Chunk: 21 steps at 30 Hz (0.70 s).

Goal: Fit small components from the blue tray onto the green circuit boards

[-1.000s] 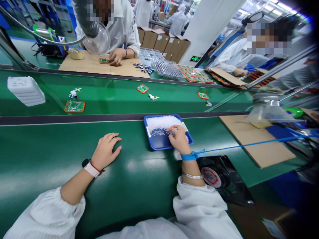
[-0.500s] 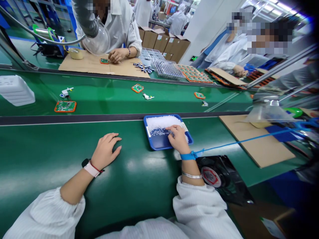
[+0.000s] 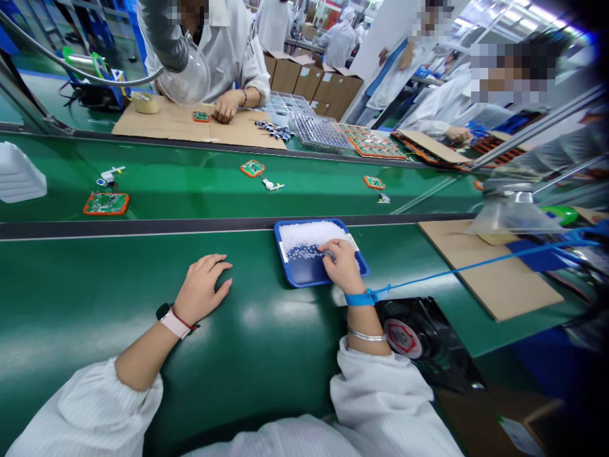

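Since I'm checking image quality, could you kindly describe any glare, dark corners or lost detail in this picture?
Head view: pale glare on the glossy green tabletop between the bare left hand and bare right hand; head view: white granules in the blue rectangular tray merge into a bright mass at its far side; head view: black darkening fills the upper right corner.

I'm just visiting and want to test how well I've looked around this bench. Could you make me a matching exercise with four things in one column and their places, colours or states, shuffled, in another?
Column one
1. Left hand
2. Right hand
3. Tray
4. Jug-like container

Column two
A. Fingers over the tray
B. White, cut off by the picture's left edge
C. Wears a pink watch band
D. Blue, with small white pieces in it

Right pairs: 1-C; 2-A; 3-D; 4-B
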Tool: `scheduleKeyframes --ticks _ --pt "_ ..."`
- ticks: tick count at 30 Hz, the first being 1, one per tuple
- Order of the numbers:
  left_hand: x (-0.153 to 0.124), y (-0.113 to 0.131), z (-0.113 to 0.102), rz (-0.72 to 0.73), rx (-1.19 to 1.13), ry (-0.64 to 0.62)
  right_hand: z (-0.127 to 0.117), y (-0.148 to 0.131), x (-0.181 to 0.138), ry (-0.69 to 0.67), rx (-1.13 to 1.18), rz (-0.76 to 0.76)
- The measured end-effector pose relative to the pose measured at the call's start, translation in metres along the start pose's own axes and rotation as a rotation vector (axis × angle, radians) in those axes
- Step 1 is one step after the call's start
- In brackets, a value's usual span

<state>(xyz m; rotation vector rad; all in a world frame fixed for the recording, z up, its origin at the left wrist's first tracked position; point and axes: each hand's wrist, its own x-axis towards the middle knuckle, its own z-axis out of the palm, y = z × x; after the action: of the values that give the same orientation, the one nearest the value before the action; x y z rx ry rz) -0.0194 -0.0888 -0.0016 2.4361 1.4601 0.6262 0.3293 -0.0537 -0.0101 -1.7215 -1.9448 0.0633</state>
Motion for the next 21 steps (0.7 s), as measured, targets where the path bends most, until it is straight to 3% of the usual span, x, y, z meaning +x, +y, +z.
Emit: scheduleKeyframes --ticks 21 --pt "0.0034 -0.0053 -0.0017 -0.027 -0.152 0.051 0.0018 0.0012 -0.0009 0.017 -0.021 -0.015"
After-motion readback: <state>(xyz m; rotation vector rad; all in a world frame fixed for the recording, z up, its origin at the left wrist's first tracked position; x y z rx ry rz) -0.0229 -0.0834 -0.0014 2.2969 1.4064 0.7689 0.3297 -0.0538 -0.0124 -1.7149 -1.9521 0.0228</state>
